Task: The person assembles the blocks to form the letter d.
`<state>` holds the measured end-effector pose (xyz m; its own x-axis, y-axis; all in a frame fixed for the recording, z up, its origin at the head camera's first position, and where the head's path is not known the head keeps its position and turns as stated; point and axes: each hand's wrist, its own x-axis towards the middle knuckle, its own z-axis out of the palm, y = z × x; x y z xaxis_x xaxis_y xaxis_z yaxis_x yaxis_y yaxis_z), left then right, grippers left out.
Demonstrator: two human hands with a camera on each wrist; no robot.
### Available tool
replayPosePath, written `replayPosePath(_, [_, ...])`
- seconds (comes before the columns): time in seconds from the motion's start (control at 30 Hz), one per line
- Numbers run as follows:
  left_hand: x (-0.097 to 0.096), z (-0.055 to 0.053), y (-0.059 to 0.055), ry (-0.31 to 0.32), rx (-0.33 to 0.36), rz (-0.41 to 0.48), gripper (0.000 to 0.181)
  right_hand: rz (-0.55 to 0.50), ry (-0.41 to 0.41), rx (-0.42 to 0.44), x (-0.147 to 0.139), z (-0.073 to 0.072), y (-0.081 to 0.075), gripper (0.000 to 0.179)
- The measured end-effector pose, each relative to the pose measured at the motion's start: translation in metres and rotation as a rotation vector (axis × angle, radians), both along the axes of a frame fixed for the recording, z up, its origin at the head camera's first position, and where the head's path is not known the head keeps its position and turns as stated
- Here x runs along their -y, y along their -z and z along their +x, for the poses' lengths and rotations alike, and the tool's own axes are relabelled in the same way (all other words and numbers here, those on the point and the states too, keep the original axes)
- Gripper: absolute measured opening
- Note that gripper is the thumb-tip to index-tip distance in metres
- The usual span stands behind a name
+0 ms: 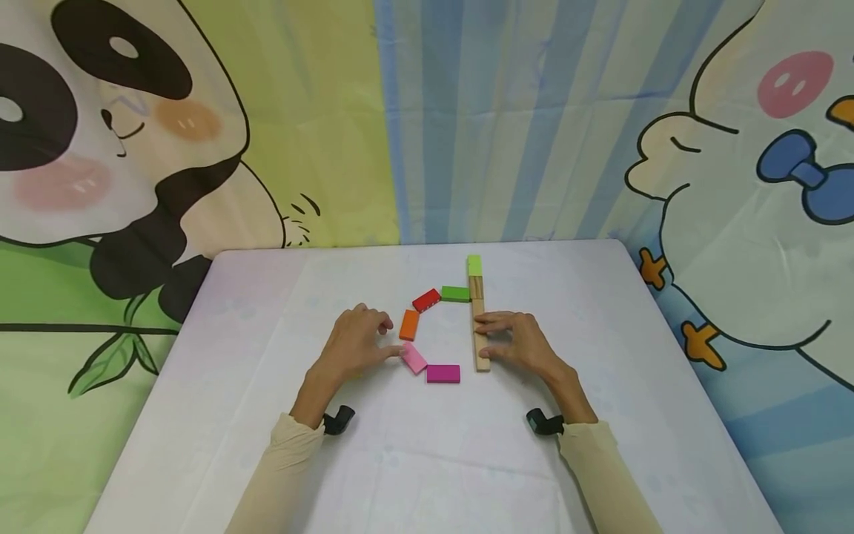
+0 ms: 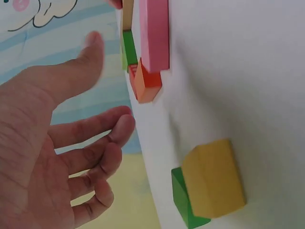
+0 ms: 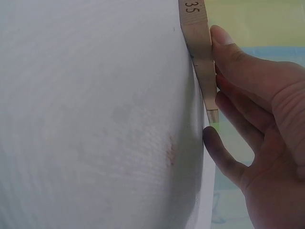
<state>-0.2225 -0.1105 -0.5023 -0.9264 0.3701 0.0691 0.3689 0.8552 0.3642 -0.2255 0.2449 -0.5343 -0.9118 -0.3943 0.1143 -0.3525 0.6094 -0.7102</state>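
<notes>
My left hand (image 1: 359,340) hovers just left of a pink block (image 1: 414,358), its fingers loosely bent around nothing; whether the thumb touches the block is unclear. My right hand (image 1: 523,343) rests its fingertips and thumb against the right side of a straight column of plain wooden blocks (image 1: 481,352). A number is printed on one wooden block (image 3: 193,7) in the right wrist view. A lime green block (image 1: 474,265) tops the column. Curving left from it are a green block (image 1: 456,294), a red block (image 1: 426,300), an orange block (image 1: 409,325), the pink one and a magenta block (image 1: 443,374).
In the left wrist view, a yellow block (image 2: 213,179) and another green block (image 2: 183,200) lie beside the left hand; the head view does not show them. The white table (image 1: 427,460) meets a cartoon-printed cloth (image 1: 507,133) at its far edge.
</notes>
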Motion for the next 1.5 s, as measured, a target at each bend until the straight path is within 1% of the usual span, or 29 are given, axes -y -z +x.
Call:
replayPosePath(0.1, [-0.005,0.012,0.000,0.007,-0.026,-0.034,0.053,-0.001,-0.001,-0.008,-0.001,0.000,0.000,0.048])
replayPosePath(0.23, [-0.013,0.024,0.009,0.015,-0.080,-0.076,0.053,-0.007,-0.003,-0.006,-0.002,0.001,0.001,0.048])
replayPosePath(0.33, [-0.017,0.031,0.016,0.011,-0.138,-0.099,0.054,-0.005,-0.006,-0.010,-0.001,0.003,0.001,0.048])
replayPosePath(0.43, [-0.019,0.034,0.019,0.001,-0.193,-0.126,0.056,0.005,-0.005,-0.016,-0.001,0.004,0.002,0.048])
replayPosePath(0.57, [-0.021,0.035,0.021,-0.011,-0.226,-0.152,0.056,0.016,0.003,-0.010,-0.001,0.004,0.003,0.048])
replayPosePath(0.8, [-0.023,0.035,0.025,-0.020,-0.199,-0.170,0.052,0.001,-0.004,0.002,-0.002,0.002,0.004,0.047])
replayPosePath(1.23, [-0.025,0.034,0.022,-0.004,-0.223,-0.223,0.051,-0.014,-0.007,0.006,-0.002,-0.002,0.001,0.048])
replayPosePath(1.5, [-0.025,0.033,0.023,0.004,-0.225,-0.242,0.049,-0.015,-0.001,0.020,-0.002,-0.001,0.001,0.048])
